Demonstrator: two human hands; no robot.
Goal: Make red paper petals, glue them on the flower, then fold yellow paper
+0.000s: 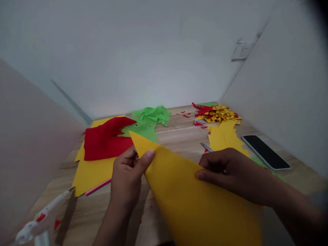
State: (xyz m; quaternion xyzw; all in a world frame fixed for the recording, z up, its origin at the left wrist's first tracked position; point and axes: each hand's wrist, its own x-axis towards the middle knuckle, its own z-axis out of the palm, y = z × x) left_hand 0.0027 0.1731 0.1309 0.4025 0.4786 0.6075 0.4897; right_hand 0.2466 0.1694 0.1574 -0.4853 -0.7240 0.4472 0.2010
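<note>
A large yellow paper sheet [200,201] is held up at a slant in front of me, one pointed corner at the upper left. My left hand [130,171] pinches it just below that corner, thumb on the near face. Along the upper edge, farther right, my right hand [225,174] grips the sheet between thumb and curled fingers. Behind my left hand lies red crepe paper [105,143] on yellow sheets [89,176]. Scissors [206,147], seen only in part, lie behind the yellow sheet near my right hand.
Green crepe paper [151,119] lies toward the back wall. At the back right are a pile of yellow and red cut pieces [217,112] and a cut yellow sheet [225,136]. A phone [266,152] lies at right, a white glue gun [43,217] at front left, pink strips [98,187] nearby.
</note>
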